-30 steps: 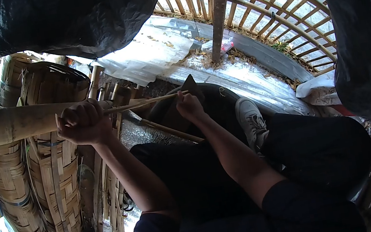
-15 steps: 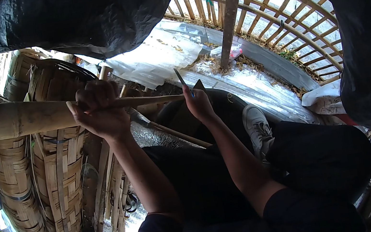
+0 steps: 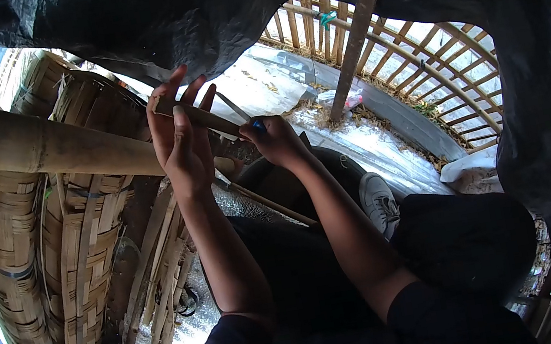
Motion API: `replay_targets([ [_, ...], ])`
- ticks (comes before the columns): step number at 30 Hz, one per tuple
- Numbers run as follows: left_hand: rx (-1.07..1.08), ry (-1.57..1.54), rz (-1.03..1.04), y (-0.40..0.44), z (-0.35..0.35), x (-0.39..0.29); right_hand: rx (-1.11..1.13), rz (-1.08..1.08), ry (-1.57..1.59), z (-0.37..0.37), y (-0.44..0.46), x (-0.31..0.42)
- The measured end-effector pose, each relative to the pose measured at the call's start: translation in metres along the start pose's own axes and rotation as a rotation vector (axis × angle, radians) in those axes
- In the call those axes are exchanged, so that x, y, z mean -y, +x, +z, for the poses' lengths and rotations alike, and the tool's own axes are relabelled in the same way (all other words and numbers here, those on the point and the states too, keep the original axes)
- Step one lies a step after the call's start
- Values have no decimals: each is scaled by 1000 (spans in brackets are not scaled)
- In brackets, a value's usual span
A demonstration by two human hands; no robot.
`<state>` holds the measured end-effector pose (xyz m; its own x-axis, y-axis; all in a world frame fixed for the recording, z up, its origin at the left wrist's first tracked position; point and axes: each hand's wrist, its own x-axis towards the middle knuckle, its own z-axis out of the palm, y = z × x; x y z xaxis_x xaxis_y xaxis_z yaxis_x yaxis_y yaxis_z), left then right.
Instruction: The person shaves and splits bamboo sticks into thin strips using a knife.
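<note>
My left hand (image 3: 183, 143) is open, its fingers spread and pointing up. A narrow bamboo strip (image 3: 206, 118) lies across its palm, its far end near the fingers. My right hand (image 3: 274, 142) is closed around a knife, whose thin blade (image 3: 232, 105) sticks up to the left and shows a bit of blue at the grip. The strip's near end meets the right hand's fingers. A thick bamboo pole (image 3: 70, 150) comes in from the left and passes behind my left wrist.
Tall woven bamboo baskets (image 3: 14, 249) stand at the left, with split bamboo pieces (image 3: 162, 276) beside them. Below my hands is a dark round tub (image 3: 325, 164). A shoe (image 3: 377, 200) rests to its right. Black sheeting (image 3: 145, 34) hangs overhead, and a bamboo lattice (image 3: 416, 56) curves behind a slanting post (image 3: 360, 22).
My left hand has let go and opened, now upright with its fingers spread. My right hand has moved slightly left and turned, tilting the blade leftward. The view has shifted a little.
</note>
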<state>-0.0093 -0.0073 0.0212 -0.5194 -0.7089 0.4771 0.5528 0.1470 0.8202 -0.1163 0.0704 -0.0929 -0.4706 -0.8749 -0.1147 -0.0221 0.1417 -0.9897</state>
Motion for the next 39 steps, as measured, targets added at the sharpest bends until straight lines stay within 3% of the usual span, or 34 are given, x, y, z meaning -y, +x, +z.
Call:
replay_targets([
  [1,-28,-91,-3,0,-7,3,3,-9,-16,-5,6,4],
  [4,-57,-155,-9,-2,-19,0,245,120,-544,-23,19,47],
  [7,-44,-211,24,-2,-23,3,544,-46,-891,-42,50,85],
  [9,-26,-233,32,-4,-24,5,606,328,-1200,-43,62,153],
  [11,-20,-223,32,-6,-25,2,664,422,-1253,-52,92,175],
  [13,-28,-201,19,-8,-26,2,641,140,-1474,-73,121,172],
  [14,-29,-202,27,-8,-26,0,597,-57,-1731,-84,129,166],
  [16,-16,-180,3,-8,-23,-3,624,-173,-1776,-106,119,174],
  [18,-37,-175,-8,-8,-17,-5,633,-146,-1296,-121,99,161],
  [22,-34,-294,-73,-6,10,-2,452,-238,-708,-98,20,112],
  [26,26,-357,-108,-14,38,4,336,-306,-424,-75,-24,67],
  [30,-41,-195,-63,-25,51,0,149,-115,-323,-73,-41,80],
  [32,-10,-202,-110,-35,48,-9,-66,-121,-275,-77,-29,63],
  [34,-53,-520,-211,-43,51,-18,-190,-186,-249,-91,-21,63],
  [35,-73,-485,-120,-44,54,-15,-184,-7,-327,-99,-21,66],
  [39,-34,-481,-154,-40,54,-10,-250,-124,-257,-102,-27,50],
])
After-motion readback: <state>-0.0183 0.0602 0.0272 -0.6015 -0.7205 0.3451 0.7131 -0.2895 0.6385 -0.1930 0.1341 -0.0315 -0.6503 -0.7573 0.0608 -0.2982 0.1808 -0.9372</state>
